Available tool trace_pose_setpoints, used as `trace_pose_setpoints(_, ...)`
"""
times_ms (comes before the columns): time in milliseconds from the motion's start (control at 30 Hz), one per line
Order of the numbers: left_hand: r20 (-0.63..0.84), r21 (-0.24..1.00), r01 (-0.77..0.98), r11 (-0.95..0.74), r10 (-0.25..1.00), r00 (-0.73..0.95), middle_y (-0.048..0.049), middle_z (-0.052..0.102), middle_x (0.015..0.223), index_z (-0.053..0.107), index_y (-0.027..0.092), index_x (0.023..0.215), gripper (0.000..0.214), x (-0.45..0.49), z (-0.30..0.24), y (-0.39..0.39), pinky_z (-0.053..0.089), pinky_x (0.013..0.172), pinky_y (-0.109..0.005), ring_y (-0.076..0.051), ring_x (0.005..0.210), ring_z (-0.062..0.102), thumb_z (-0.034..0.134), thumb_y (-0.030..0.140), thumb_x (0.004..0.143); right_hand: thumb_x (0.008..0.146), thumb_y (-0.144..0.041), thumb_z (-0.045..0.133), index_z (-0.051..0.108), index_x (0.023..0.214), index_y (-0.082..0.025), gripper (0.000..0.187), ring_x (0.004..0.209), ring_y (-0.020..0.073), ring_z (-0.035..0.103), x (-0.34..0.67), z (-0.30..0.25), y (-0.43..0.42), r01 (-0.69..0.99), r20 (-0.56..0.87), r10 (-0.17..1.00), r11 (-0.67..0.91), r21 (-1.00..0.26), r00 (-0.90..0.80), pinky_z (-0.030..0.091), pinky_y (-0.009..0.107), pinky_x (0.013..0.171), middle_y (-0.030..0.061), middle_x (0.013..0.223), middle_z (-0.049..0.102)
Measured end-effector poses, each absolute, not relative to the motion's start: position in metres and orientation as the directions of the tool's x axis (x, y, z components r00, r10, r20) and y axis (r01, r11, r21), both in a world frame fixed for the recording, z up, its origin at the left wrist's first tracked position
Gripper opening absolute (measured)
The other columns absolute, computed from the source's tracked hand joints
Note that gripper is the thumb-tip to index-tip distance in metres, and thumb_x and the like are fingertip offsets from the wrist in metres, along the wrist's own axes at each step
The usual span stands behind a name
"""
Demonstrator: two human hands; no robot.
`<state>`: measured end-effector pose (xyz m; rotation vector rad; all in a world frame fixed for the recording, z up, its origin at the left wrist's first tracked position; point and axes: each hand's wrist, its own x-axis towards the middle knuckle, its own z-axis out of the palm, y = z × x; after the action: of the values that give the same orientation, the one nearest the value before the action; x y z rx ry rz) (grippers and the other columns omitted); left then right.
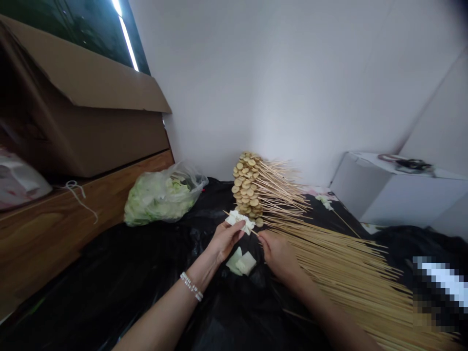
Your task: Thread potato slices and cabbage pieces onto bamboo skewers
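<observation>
My left hand [227, 240] is closed on pale cabbage pieces [240, 222], pinched between thumb and fingers. A thin wooden skewer [255, 233] runs through them, its tip poking out at the upper left. The other end of that skewer is gripped by my right hand [277, 251], whose fingers are closed round it. Just below, between both hands, two or so loose cabbage leaf pieces [245, 263] lie on black plastic sheeting [219, 312]. Beyond the hands rises a stack of skewers threaded with round yellowish slices [247, 183], their sticks pointing right.
Many bare skewers [351, 273] spread across the right side. A clear bag of cut cabbage [164, 195] rests at the back left. One loaded skewer [331, 204] lies near a white box [398, 190]. A cardboard box [109, 131] stands on a wooden surface [84, 209] at left.
</observation>
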<state>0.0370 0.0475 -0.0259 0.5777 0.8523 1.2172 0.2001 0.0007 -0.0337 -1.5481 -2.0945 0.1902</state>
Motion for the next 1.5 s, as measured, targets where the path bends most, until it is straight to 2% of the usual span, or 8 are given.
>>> trace_pose_setpoints(200,-0.256,0.801,-0.519,0.299,0.954,0.155,-0.0064,0.072,0.084,0.068,0.011,0.087,0.031,0.039,-0.029,0.046,0.053,0.054,-0.015,-0.012,0.067,0.066,0.083,0.011,0.060,0.096,-0.021,0.035,0.063,0.092,-0.018,0.028,0.081,0.0166,0.060,0.201,-0.035,0.001,0.845,0.339,0.916,0.349,-0.405,-0.216,0.034,0.025,0.071,0.0049,0.088,0.068)
trace_pose_setpoints(367,-0.266,0.790,-0.560,0.249,0.963,0.053,-0.0069,0.072,0.085,0.069,0.013,0.087,0.022,0.034,-0.028,0.052,0.055,0.059,-0.019,-0.011,0.066,0.066,0.075,0.030,0.074,0.096,-0.021,0.036,0.063,0.093,-0.019,0.028,0.080,0.0165,0.060,0.201,-0.032,0.000,0.863,0.338,0.922,0.319,-0.391,-0.188,0.033,0.025,0.069,0.0041,0.088,0.069)
trace_pose_setpoints(533,-0.333,0.769,-0.575,0.280,0.943,0.014,-0.0073,0.072,0.080,0.070,0.011,0.083,0.008,0.032,-0.029,0.057,0.054,0.057,-0.016,-0.010,0.063,0.066,0.070,0.017,0.079,0.096,-0.021,0.036,0.063,0.088,-0.019,0.028,0.080,0.0167,0.060,0.200,-0.033,-0.001,0.872,0.331,0.921,0.325,-0.365,-0.205,0.032,0.026,0.069,0.0044,0.087,0.068)
trace_pose_setpoints(967,-0.359,0.766,-0.538,0.351,0.929,0.096,-0.0039,0.071,0.078,0.068,0.015,0.080,0.010,0.036,-0.027,0.051,0.054,0.062,-0.019,-0.010,0.065,0.066,0.075,0.019,0.074,0.096,-0.021,0.036,0.063,0.089,-0.019,0.028,0.076,0.0167,0.060,0.201,-0.035,0.000,0.884,0.365,0.913,0.314,-0.346,-0.182,0.031,0.026,0.065,0.0043,0.085,0.069)
trace_pose_setpoints(1100,-0.251,0.901,-0.273,0.336,0.920,0.302,-0.0077,0.071,0.094,0.071,0.015,0.090,0.026,0.026,-0.022,0.049,0.052,0.067,-0.020,-0.012,0.075,0.066,0.077,0.032,0.071,0.096,-0.021,0.036,0.064,0.094,-0.019,0.028,0.078,0.0171,0.061,0.207,-0.032,0.004,0.866,0.403,0.906,0.304,-0.397,-0.133,0.034,0.025,0.068,0.0052,0.087,0.070)
trace_pose_setpoints(1200,-0.138,0.988,0.115,0.100,0.906,0.399,-0.0060,0.071,0.081,0.074,0.015,0.091,0.034,0.013,-0.020,0.053,0.044,0.055,-0.018,-0.011,0.063,0.061,0.080,0.034,0.064,0.095,-0.020,0.037,0.065,0.098,-0.018,0.028,0.082,0.0181,0.062,0.212,-0.031,0.007,0.846,0.440,0.893,0.304,-0.437,-0.094,0.037,0.025,0.072,0.0063,0.092,0.070)
trace_pose_setpoints(1367,-0.050,0.818,0.520,-0.248,0.868,0.494,-0.0014,0.067,0.066,0.076,0.017,0.076,0.023,-0.010,-0.018,0.061,0.036,0.052,-0.021,-0.013,0.057,0.055,0.078,0.031,0.058,0.094,-0.021,0.038,0.066,0.099,-0.018,0.028,0.083,0.0186,0.062,0.214,-0.031,0.007,0.839,0.432,0.897,0.307,-0.449,-0.096,0.038,0.025,0.074,0.0058,0.092,0.070)
trace_pose_setpoints(1500,-0.090,0.745,0.587,-0.317,0.824,0.559,0.0001,0.066,0.062,0.075,0.018,0.070,0.017,-0.015,-0.019,0.062,0.035,0.052,-0.020,-0.013,0.058,0.056,0.076,0.029,0.057,0.095,-0.021,0.037,0.066,0.098,-0.018,0.029,0.082,0.0188,0.062,0.212,-0.031,0.006,0.848,0.416,0.903,0.301,-0.436,-0.106,0.038,0.026,0.073,0.0058,0.089,0.070)
